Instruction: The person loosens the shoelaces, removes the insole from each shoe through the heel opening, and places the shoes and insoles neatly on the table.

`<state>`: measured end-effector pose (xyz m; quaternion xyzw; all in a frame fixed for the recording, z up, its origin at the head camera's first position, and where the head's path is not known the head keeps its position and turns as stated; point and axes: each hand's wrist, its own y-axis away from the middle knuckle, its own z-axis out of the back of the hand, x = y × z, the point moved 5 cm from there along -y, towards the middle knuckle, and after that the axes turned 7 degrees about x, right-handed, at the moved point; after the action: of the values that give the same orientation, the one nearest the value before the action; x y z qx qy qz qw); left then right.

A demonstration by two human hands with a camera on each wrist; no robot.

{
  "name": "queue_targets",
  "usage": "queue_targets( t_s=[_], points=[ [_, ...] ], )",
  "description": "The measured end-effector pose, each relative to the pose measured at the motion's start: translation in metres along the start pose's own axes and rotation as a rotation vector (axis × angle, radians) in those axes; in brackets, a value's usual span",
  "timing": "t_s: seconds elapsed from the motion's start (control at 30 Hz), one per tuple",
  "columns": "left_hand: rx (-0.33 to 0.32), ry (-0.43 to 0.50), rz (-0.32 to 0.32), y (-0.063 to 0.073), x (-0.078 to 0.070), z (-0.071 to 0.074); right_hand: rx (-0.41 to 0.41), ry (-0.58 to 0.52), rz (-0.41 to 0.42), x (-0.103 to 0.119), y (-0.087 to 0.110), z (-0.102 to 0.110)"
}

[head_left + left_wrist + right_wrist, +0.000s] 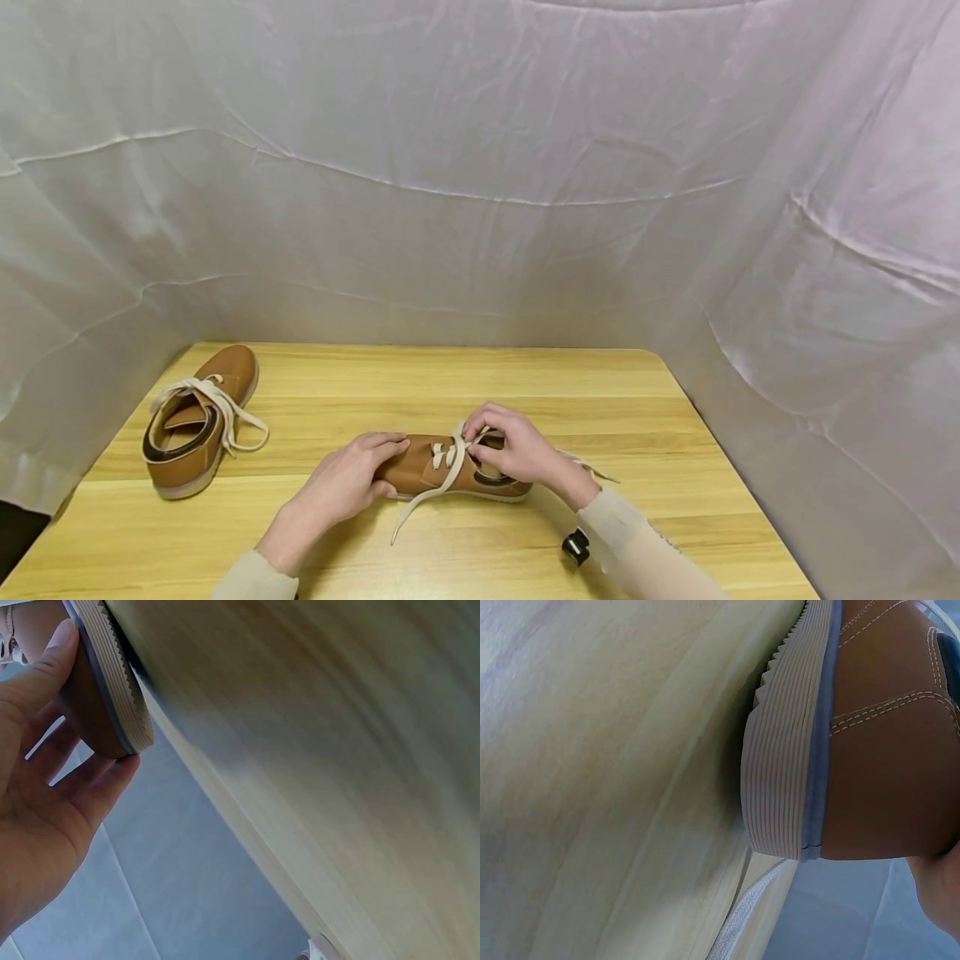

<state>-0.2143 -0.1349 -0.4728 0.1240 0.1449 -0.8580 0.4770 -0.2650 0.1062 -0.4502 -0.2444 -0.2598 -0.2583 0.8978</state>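
A brown shoe [422, 467] with cream laces lies sole down on the table, toe to the left. My left hand [349, 478] grips its toe; in the left wrist view the thumb and fingers [46, 664] stand on opposite sides of the toe [101, 731]. At the shoe's throat, my right hand [521, 446] pinches the cream shoelace [455, 467] with thumb and forefinger. One lace end hangs over the near side onto the table. The right wrist view has the shoe's heel [892, 780] and ribbed sole, with only a bit of my hand at the edge.
The other brown shoe [187, 450] stands at the table's left side, its laces loose. A small black object [576, 547] is by my right sleeve. Grey cloth walls [450, 250] enclose the back and sides of the wooden table [660, 517].
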Motion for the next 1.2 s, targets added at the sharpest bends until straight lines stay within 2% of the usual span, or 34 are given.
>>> queue_targets(
  t_s=[0.2,0.43,0.8,0.97,1.2],
  points=[
    [0.003,0.003,0.011,0.000,0.000,0.000,0.011,-0.030,-0.032,-0.002,0.001,0.000],
    [0.005,0.008,0.017,0.001,-0.001,0.000,0.016,-0.130,-0.159,-0.009,0.001,-0.001],
    [0.000,0.010,0.004,0.000,0.000,-0.001,-0.033,-0.195,-0.290,-0.013,0.000,0.000],
    [0.002,0.010,0.006,-0.001,0.000,-0.001,-0.021,-0.134,-0.262,-0.011,0.000,0.000],
    [0.001,0.008,0.006,-0.001,0.001,-0.002,-0.006,-0.066,-0.111,-0.007,0.000,0.000]
  ],
)
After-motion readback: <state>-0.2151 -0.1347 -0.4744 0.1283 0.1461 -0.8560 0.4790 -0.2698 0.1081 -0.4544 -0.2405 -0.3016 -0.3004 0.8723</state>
